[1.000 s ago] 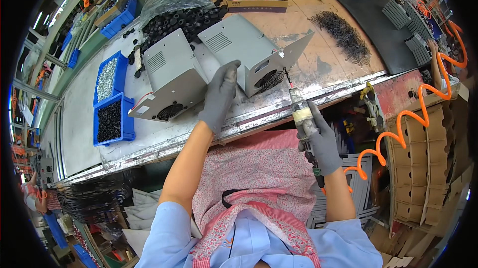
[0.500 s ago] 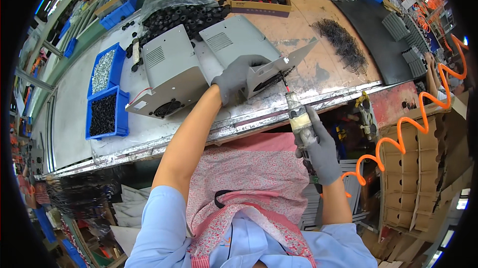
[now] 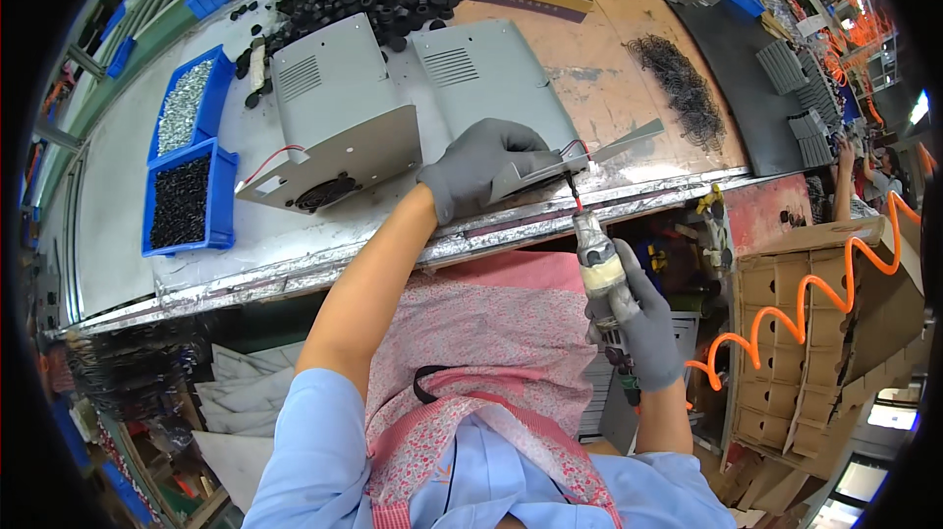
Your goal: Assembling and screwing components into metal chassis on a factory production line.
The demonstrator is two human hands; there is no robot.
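Note:
My left hand [image 3: 486,164], in a dark grey glove, is closed on the bent front flange of a grey sheet-metal housing [image 3: 499,87]. A short red wire [image 3: 583,147] shows at that flange. Gloved too, my right hand [image 3: 643,323] wraps round a worn air screwdriver [image 3: 601,269] with tape on its body. Its bit points up at the flange's edge; whether it sits in a screw I cannot tell. To the left lies a second grey housing [image 3: 329,82], its flange fitted with a black fan [image 3: 329,191] and a red wire.
Two blue bins hold small parts: silver ones in the far bin [image 3: 213,97], black ones in the near bin [image 3: 222,197]. Behind the housings lie black knob-like parts [image 3: 363,3] and a cardboard box [image 3: 530,0]. Black wire pieces [image 3: 678,82] lie right. An orange coiled hose [image 3: 805,303] hangs near cardboard dividers [image 3: 776,342].
The right housing's flange has tipped, so its dark round part is now mostly hidden and a red wire shows. The screwdriver has stayed close to it; the whole view has shifted slightly.

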